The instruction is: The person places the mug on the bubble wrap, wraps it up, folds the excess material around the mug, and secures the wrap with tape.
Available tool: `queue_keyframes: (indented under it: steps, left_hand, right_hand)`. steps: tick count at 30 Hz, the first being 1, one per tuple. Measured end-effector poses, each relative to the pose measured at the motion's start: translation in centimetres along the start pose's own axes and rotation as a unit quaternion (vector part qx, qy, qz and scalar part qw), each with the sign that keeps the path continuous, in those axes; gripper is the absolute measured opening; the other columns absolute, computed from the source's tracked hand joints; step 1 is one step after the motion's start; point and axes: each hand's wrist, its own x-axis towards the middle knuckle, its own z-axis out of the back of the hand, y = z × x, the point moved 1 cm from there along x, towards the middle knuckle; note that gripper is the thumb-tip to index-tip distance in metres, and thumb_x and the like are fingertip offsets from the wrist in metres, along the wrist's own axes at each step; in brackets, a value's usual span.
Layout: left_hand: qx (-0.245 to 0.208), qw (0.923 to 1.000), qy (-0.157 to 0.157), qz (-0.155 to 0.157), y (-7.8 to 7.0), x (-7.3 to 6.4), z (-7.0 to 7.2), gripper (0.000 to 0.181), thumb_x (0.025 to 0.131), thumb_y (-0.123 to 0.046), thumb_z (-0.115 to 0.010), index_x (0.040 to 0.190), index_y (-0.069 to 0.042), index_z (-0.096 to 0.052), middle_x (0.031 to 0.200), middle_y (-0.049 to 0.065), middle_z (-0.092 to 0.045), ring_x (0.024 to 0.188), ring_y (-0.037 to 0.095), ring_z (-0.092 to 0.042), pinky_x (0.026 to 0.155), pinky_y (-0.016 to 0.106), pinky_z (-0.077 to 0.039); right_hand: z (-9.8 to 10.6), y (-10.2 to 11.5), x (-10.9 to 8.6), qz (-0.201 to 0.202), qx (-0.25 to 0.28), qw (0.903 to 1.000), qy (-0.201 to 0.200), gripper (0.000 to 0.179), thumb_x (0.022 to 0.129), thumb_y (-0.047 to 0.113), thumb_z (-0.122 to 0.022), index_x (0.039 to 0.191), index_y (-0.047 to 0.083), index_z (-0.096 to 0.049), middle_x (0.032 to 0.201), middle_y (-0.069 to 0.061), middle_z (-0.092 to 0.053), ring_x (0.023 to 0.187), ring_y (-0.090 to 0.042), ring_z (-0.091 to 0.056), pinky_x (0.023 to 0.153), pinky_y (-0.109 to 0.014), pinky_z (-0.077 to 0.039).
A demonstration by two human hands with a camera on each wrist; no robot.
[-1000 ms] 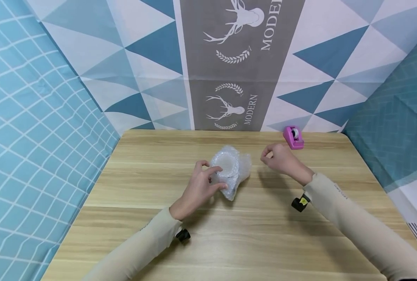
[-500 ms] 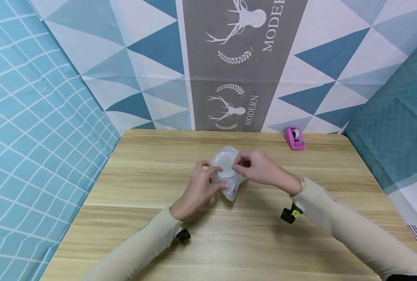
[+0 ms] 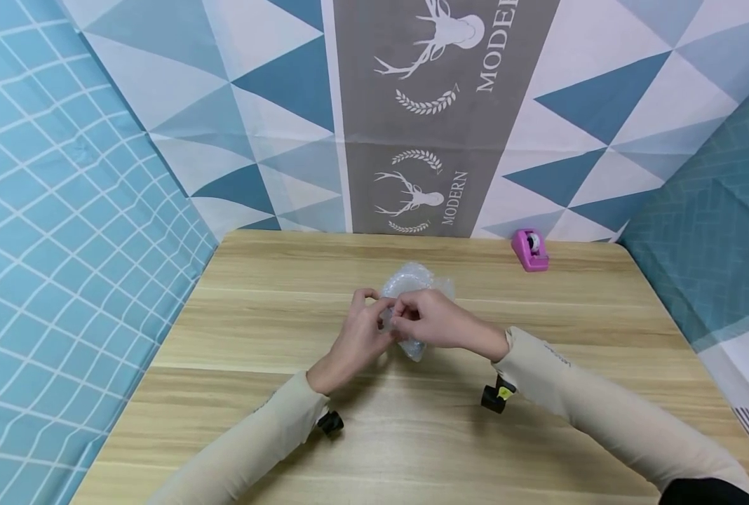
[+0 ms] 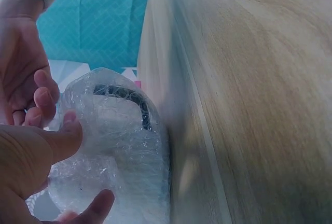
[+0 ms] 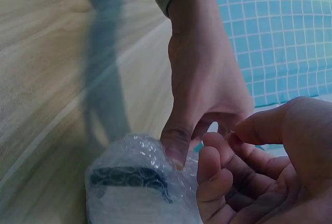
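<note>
A bubble-wrapped bundle [image 3: 407,278] sits on the wooden table near the middle. Through the clear wrap a pale body with a dark curved band shows in both wrist views. My left hand [image 3: 357,338] holds the bundle from the left, its thumb and fingers spread on the wrap. Thumb and index finger of my right hand [image 3: 442,320] are pinched together over the bundle, right at the left fingertips. A tiny clear edge, looking like tape, shows at that pinch in the right wrist view; most of it is hidden. Wrap [image 5: 140,193] shows beneath the left thumb [image 5: 175,149].
A pink tape dispenser [image 3: 530,250] with a roll in it stands at the table's back right. Patterned cloth [image 3: 412,119] hangs behind the table [image 3: 425,435], with blue gridded cloth [image 3: 78,245] along the left side. Each wrist wears a small black camera [image 3: 330,423].
My right hand has moved left from near the tape dispenser, across the bundle, to the left fingertips, keeping its pinch. The left hand and the bundle have stayed in place.
</note>
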Motion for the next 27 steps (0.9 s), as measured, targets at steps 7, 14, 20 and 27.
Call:
queue_keyframes:
  steps: [7,14,20,27]
  left_hand:
    - [-0.004,1.0000,0.001,-0.001,-0.07,0.10,-0.04,0.038,0.082,-0.007,-0.084,0.118,-0.010,-0.073,0.126,0.021,-0.050,0.082,0.022,-0.065,0.069,0.021,-0.055]
    - [0.001,1.0000,0.003,0.009,-0.17,0.05,-0.07,0.041,0.081,-0.006,-0.084,0.120,-0.010,-0.073,0.127,0.022,-0.049,0.080,0.018,-0.064,0.069,0.021,-0.054]
    - [0.006,1.0000,0.001,0.005,-0.13,0.05,-0.08,0.042,0.080,-0.003,-0.083,0.120,-0.010,-0.073,0.127,0.022,-0.049,0.080,0.017,-0.064,0.069,0.021,-0.053]
    - [0.017,0.9991,-0.017,-0.036,-0.04,-0.11,-0.18,0.046,0.080,0.002,-0.081,0.124,-0.007,-0.072,0.127,0.025,-0.050,0.087,0.022,-0.063,0.069,0.023,-0.054]
  right_hand:
    - [-0.14,0.05,0.07,-0.019,-0.007,0.9998,0.001,0.012,0.098,0.009,-0.064,0.088,0.005,-0.069,0.075,-0.002,-0.070,0.064,-0.006,-0.060,0.058,-0.022,-0.051]
    - [-0.40,0.13,0.40,-0.040,-0.024,0.9989,-0.005,0.015,0.097,0.010,-0.063,0.085,0.005,-0.071,0.073,0.001,-0.069,0.060,-0.005,-0.058,0.056,-0.021,-0.049]
    - [-0.51,0.33,0.59,-0.062,-0.031,0.9975,-0.015,0.018,0.095,0.010,-0.062,0.079,0.009,-0.070,0.067,0.005,-0.066,0.057,-0.005,-0.056,0.055,-0.021,-0.048]
    - [-0.51,0.59,0.98,-0.087,-0.038,0.9954,-0.015,0.022,0.094,0.009,-0.062,0.074,0.006,-0.071,0.065,0.003,-0.067,0.055,-0.005,-0.058,0.052,-0.020,-0.048]
